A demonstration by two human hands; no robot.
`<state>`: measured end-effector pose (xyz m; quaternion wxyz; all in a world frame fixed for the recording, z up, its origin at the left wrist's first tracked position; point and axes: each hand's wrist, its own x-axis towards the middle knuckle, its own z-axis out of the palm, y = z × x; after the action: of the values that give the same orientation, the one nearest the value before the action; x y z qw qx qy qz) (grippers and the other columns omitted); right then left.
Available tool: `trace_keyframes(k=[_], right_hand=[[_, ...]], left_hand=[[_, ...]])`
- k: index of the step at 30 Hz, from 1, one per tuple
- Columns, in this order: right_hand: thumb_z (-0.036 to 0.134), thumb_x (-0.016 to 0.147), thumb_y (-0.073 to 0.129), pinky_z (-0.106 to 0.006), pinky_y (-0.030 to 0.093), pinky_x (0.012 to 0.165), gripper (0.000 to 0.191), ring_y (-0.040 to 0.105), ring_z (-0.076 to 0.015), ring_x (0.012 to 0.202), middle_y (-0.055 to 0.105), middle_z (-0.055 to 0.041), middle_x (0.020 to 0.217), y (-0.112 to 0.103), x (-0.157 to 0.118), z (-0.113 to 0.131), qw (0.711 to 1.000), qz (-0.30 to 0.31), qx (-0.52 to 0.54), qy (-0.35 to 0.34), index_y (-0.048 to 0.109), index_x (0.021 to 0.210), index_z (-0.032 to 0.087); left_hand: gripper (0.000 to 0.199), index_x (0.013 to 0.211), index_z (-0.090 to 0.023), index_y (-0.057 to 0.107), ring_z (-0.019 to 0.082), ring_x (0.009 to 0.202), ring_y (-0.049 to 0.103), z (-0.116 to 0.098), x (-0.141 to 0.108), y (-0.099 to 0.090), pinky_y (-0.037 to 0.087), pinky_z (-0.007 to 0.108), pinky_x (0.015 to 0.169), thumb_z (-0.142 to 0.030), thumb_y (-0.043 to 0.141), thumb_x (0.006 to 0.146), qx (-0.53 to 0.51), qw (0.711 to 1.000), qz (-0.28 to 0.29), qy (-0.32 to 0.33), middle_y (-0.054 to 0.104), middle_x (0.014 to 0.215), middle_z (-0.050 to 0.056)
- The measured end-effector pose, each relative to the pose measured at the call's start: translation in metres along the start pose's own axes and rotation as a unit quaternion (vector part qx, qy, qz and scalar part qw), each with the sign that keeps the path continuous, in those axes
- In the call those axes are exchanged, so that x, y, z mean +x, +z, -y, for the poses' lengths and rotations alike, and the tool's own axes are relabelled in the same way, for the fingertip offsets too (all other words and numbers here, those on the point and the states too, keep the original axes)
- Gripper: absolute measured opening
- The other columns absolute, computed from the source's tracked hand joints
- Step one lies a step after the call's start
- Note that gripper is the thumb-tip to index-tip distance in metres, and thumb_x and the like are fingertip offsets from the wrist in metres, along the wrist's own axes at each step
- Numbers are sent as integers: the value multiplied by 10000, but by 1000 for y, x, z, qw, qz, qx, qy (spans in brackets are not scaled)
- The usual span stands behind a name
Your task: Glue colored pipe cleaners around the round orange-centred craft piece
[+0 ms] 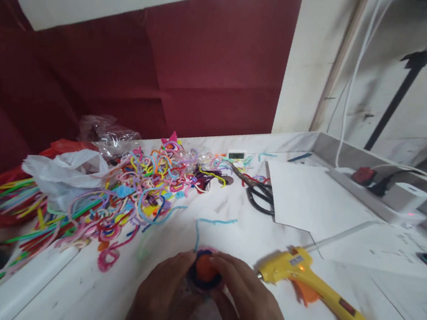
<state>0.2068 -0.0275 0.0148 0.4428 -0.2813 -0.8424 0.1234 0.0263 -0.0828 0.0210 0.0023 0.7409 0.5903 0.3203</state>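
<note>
On my feed the round piece [206, 270] sits between both hands, low in the middle of the view, over the near part of the bench [100, 300]. It has an orange centre, a dark blue ring and pink at the edge. My left grip [167, 285] closes on its left side and my right grip [245, 290] on its right, fingertips meeting the rim; I cannot tell whether it touches the bench. Both hands reach in from the bottom edge, backs up, fingers curled inward. The orange face points up towards my camera, and being round, it shows me no clear long axis.

Just beyond it I have a bent light-blue stem [217, 221]. To the right lies the yellow glue gun [318, 289], nozzle towards my right hand. Farther out are black-handled scissors [261, 197], a white sheet [311, 196], a power strip [381, 200] and, to the left, a tangle of coloured stems [143, 182]
</note>
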Motion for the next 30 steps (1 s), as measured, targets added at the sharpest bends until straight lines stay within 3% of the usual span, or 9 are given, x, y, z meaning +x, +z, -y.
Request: trace_keyframes(k=[7,11,16,23,30], right_hand=[[244,970,476,-309,610,792,314,707,-240,972,696,-160,1101,2,-42,-13,986,-50,-158,0,500,1262,133],[226,975,449,-323,604,818,332,685,-268,1033,676,-197,1139,19,-62,-12,987,-39,-151,38,495,1275,93],[150,953,428,-343,606,804,339,686,-267,1016,685,-195,1127,31,-61,-6,984,-81,-159,21,471,1282,85],[131,922,371,-307,615,701,280,729,-233,824,746,-144,984,36,-55,3,974,-94,-206,-5,522,1157,103],[95,881,350,-288,611,674,305,731,-220,793,753,-134,973,40,-51,11,967,-93,-236,-13,585,1071,136]], left_hand=[[365,1260,-234,613,234,1047,711,13,-1,3,606,283,878,-404,587,938,-4,999,-20,43,727,1161,87],[403,1277,-235,589,230,1064,706,18,-2,6,600,256,880,-406,625,914,-16,999,-11,33,719,1186,81],[399,1261,-262,582,198,1043,716,23,4,5,577,222,893,-426,638,902,-36,999,-14,23,728,1182,38],[416,1313,-323,558,192,1165,648,40,32,-16,504,234,994,-384,647,911,-127,982,136,29,671,1291,-12],[434,1296,-276,596,225,1216,610,61,59,-22,445,304,1065,-416,662,890,-141,967,204,55,656,1315,26]])
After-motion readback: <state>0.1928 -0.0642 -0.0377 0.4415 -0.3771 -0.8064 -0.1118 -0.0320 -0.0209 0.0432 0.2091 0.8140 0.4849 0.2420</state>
